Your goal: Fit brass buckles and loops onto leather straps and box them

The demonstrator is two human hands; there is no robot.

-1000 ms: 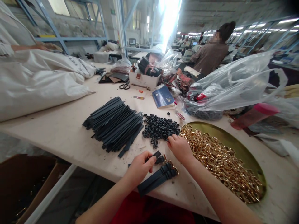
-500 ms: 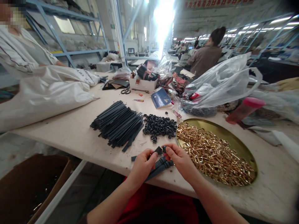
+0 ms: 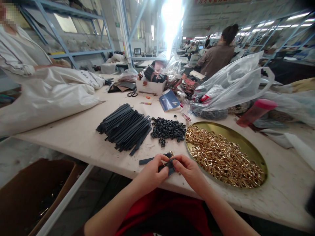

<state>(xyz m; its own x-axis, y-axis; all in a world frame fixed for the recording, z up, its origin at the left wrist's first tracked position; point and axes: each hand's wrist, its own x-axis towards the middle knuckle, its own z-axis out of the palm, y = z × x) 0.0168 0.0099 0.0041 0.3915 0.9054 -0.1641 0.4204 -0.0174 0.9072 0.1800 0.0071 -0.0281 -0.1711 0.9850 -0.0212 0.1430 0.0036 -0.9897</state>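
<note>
Near the table's front edge, my left hand (image 3: pixel 156 170) is closed on a dark strap (image 3: pixel 169 164). My right hand (image 3: pixel 185 166) meets it there, its thumb and fingers pinching the same end of the strap. Whether a small loop is between the right fingertips is hidden. Beneath and behind my hands lie more dark straps (image 3: pixel 145 161), with a small gold piece (image 3: pixel 171 153) showing just beyond the fingers. Farther off are a pile of dark flat strips (image 3: pixel 124 127) and a heap of small black loops (image 3: pixel 168 128).
A round gold tray (image 3: pixel 236 137) of gold metal fittings stands right of my hands. Behind are scissors (image 3: pixel 132 93), a blue booklet (image 3: pixel 169 101), a white box (image 3: pixel 150 87), a clear plastic bag (image 3: pixel 228 88) and a pink-lidded bottle (image 3: pixel 257 112). A white sack (image 3: pixel 49 95) and a person are at left.
My hands have drawn together over the strap. The small black loop seen before in my right fingers is now hidden. The straps lying under my hands are more covered.
</note>
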